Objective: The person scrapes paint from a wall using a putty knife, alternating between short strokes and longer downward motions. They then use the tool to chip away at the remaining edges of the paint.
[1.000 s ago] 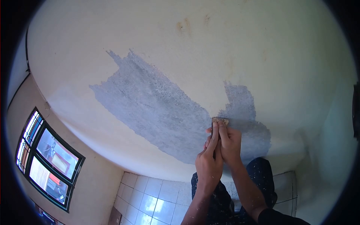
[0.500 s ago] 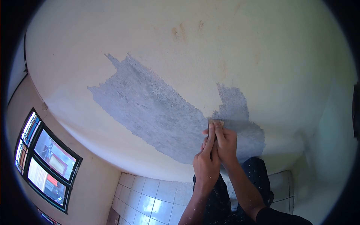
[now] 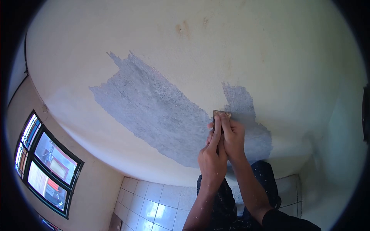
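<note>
Both hands are wrapped around one scraper [image 3: 222, 113], its flat, stained blade pressed to the wall. My left hand [image 3: 213, 159] grips from the left, a finger stretched up onto the blade. Close beside it, my right hand [image 3: 234, 139] is closed on the same tool, with fingers laid along the blade too. The handle is mostly hidden by the hands. Around the blade, the cream-painted wall [image 3: 185, 57] meets a bared grey patch [image 3: 154, 109], whose right part has a ragged upper lobe [image 3: 239, 99]. The blade's edge lies at the cream strip between the two grey areas.
Dark trousers with pale flecks [image 3: 266, 173] show my legs below the hands. White floor tiles [image 3: 165, 198] run along the wall's foot. A dark-framed window [image 3: 54, 165] is in the wall at left, and another wall [image 3: 339, 173] meets this one at right.
Both hands have pushed the scraper a little way up the wall, its blade now covering part of the cream strip beside the upper grey lobe. The grip looks the same.
</note>
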`<state>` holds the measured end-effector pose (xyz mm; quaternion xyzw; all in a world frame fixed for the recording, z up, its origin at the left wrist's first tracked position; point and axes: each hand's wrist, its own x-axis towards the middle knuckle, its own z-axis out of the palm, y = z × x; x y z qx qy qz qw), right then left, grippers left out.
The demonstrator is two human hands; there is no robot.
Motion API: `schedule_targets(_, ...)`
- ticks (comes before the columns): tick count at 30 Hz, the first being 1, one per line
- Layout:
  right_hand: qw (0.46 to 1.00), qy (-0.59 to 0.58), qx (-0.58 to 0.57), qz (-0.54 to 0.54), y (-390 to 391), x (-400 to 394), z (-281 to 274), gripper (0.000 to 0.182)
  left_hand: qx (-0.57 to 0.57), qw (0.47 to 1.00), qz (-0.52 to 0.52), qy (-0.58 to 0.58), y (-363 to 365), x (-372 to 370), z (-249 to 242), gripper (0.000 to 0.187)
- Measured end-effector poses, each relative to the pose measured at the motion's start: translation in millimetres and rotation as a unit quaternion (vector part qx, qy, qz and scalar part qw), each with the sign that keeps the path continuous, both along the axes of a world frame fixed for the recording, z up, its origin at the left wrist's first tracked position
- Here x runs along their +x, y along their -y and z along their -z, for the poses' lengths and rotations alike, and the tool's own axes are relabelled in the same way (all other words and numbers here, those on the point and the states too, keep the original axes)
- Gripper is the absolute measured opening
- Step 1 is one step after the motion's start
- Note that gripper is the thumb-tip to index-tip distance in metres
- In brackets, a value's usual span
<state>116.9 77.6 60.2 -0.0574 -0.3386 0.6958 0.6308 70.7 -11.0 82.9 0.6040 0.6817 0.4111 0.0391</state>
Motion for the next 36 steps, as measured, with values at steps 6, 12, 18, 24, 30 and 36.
schedule_targets(6, 0.998, 0.040, -0.045, 0.018, 12.1, -2.7, 16.9, 0.041, 0.034, 0.999, 0.008, -0.008, 0.8, 0.8, 14.2, 0.054)
schedule_targets(12, 0.997, 0.025, -0.058, 0.031, 16.6, -1.9, -0.2, 0.046, -0.006, 1.000, 0.005, 0.028, 6.3, 4.9, -9.1, 0.053)
schedule_targets(18, 0.999, 0.042, -0.011, 0.011, 6.3, 0.3, 3.9, 0.043, 0.053, 0.998, 0.020, -0.003, -0.8, -2.9, 0.7, 0.050)
schedule_targets(24, 0.997, 0.033, -0.061, 0.044, 17.3, -4.3, 7.2, 0.045, 0.074, 0.997, 0.002, -0.018, 6.2, -0.6, 7.2, 0.046)
schedule_targets(30, 0.999, 0.028, -0.039, 0.021, 15.4, -3.4, 12.8, 0.042, 0.054, 0.999, 0.002, -0.005, 7.2, -4.4, 12.1, 0.047)
schedule_targets(36, 0.997, 0.043, -0.034, 0.046, 7.9, -6.3, 13.6, 0.043, 0.005, 0.999, 0.026, 0.042, 10.5, 0.9, -4.4, 0.049)
